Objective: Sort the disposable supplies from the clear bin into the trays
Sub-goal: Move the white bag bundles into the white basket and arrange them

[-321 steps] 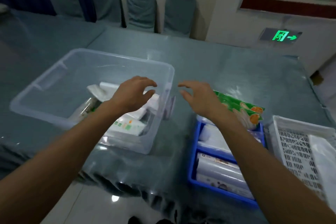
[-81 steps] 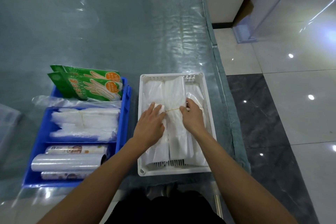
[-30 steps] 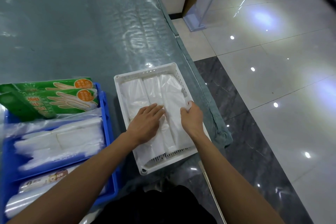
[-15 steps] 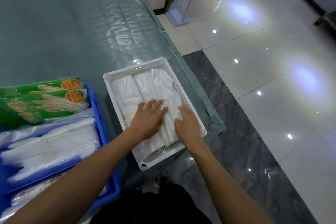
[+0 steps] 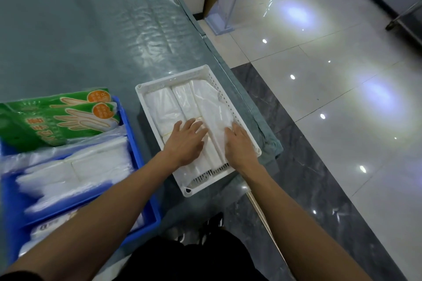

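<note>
Compared with a moment ago, the right hand (image 5: 239, 143) is being found lower and flatter: where its fingers were bunched at a fold of plastic, they are now being laid out straight on the rightmost bundle of white bags (image 5: 212, 107), nothing being pinched. The left hand (image 5: 186, 139) is likewise being pressed flat, fingers spread, on the middle bundle. All three bundles are being kept side by side inside the white tray (image 5: 173, 75), which is being rested near the right edge of the table (image 5: 91, 29). This is being read as the settling of a delivered bundle nearing its end, so that another item may be fetched next.

To the left, just beside the white tray, a blue tray (image 5: 134, 143) is being filled with clear bags (image 5: 75, 173), rolls partly hidden under the left forearm, and green glove packs (image 5: 57, 118) being propped over its far rim. The clear bin is not being shown in the head view, so what is left to sort cannot be told. Nothing is being seen in the way of the hands; only the nearness of the white tray to the table edge is being judged a small risk.
</note>
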Demonstrator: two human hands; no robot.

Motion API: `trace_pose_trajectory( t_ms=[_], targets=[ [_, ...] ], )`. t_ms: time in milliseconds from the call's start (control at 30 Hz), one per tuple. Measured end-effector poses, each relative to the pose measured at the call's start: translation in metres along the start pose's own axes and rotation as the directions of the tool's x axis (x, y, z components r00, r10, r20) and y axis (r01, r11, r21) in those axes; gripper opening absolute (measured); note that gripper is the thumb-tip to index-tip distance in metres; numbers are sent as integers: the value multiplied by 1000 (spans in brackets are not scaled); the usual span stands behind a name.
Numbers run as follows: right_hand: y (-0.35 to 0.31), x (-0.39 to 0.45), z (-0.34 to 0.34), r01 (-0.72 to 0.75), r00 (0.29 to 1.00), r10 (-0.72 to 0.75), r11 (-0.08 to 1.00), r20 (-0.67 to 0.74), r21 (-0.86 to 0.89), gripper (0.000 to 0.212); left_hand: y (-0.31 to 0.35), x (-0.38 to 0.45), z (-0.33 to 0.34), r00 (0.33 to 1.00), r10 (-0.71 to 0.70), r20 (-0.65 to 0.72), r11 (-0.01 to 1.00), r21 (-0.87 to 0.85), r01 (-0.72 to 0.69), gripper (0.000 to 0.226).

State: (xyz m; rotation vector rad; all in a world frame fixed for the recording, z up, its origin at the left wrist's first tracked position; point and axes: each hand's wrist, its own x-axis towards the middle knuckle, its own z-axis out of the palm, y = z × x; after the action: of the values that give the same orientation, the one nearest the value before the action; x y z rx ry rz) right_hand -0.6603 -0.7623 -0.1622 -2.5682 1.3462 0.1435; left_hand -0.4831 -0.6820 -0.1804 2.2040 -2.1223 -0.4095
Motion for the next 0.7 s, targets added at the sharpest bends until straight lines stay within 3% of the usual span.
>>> trace_pose_trajectory(
  t_ms=[400,533,700],
  targets=[
    [3,-23,-32,96,989,-107,989,100,109,47,25,-55,-30,977,-211,-25,978,1,211,46],
    [-10,-34,-44,252,961,-265,957,80,144,40,38,-89,-40,955,-291,-64,956,19,293,46],
    [-50,-50,-60,418,897,-437,887,67,195,42,39,-154,-65,880,-435,-192,895,12,445,40]
  ],
)
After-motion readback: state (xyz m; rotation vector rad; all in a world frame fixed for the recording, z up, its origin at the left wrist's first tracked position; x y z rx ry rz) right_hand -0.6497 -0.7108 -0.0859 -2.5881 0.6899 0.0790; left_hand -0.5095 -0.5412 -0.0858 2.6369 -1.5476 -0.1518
